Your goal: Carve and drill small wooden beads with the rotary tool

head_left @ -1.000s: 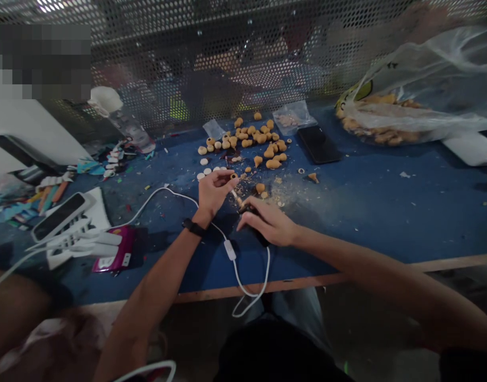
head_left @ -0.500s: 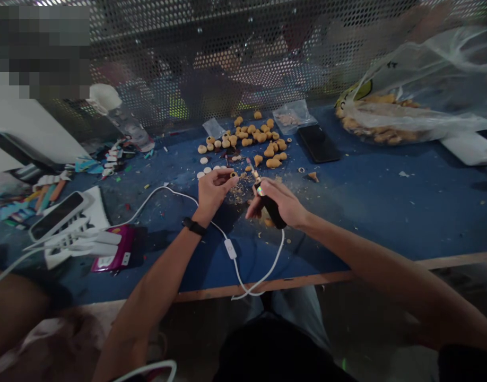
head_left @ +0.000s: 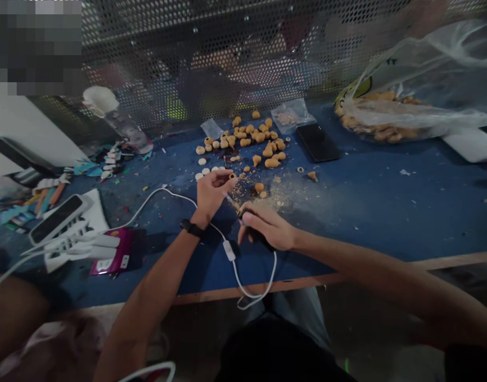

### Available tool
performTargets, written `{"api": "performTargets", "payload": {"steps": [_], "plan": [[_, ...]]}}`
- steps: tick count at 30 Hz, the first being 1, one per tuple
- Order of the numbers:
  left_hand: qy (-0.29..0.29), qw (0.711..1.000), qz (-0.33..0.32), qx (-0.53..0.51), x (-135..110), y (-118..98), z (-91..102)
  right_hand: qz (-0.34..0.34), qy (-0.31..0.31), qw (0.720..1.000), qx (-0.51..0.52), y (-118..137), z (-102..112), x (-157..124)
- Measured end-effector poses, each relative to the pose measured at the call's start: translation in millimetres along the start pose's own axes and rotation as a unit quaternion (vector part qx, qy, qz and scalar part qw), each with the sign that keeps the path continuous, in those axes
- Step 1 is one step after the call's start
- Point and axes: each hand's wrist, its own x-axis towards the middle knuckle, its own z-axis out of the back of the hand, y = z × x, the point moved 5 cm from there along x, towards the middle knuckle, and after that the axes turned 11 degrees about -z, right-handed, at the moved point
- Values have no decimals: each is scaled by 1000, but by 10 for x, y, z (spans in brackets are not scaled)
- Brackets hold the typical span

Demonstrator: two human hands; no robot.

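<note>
The right hand (head_left: 272, 225) holds 1 tool (head_left: 262, 238) (black, corded).

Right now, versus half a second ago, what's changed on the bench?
The right hand has brought the black corded tool left and down in the view, its tip now beside the left hand. Nothing was taken or let go. The left hand stays put, holding the small holed piece; the dark phone hasn't moved.

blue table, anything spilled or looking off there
Yes: tan crumbs lie scattered across the blue table near the left hand and right hand, loose rather than gathered. The white cord also seems to sag in a loop past the table's front edge, where it might snag.
</note>
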Motion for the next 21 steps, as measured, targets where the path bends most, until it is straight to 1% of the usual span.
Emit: {"api": "performTargets", "payload": {"steps": [1,2,3,4,6,8,10,13,17,21], "plan": [[1,1000,-1,3,-1,-9,1,22,-54,997,-52,13,82,-2],[2,1000,-3,4,-2,-17,0,42,-80,992,-90,32,123,-13],[3,1000,-3,4,-4,-22,-1,66,-83,989,-108,57,128,-30],[5,1000,-4,2,-5,-24,-3,96,-70,986,-113,91,104,-53],[6,1000,-4,1,-7,-20,-5,127,-11,986,-112,135,-5,-92],[5,1000,-4,4,-5,-9,-6,122,55,982,-131,150,-131,-115],[5,1000,-4,4,-3,2,-7,108,90,979,-147,153,-202,-122],[11,1000,-6,-4,-1,11,-14,99,103,978,-152,138,-217,-115],[16,1000,-8,-7,-4,17,-18,119,78,978,-152,67,-199,-94],[23,1000,-7,4,-7,9,-22,142,65,976,-154,-8,-219,-80]]}}
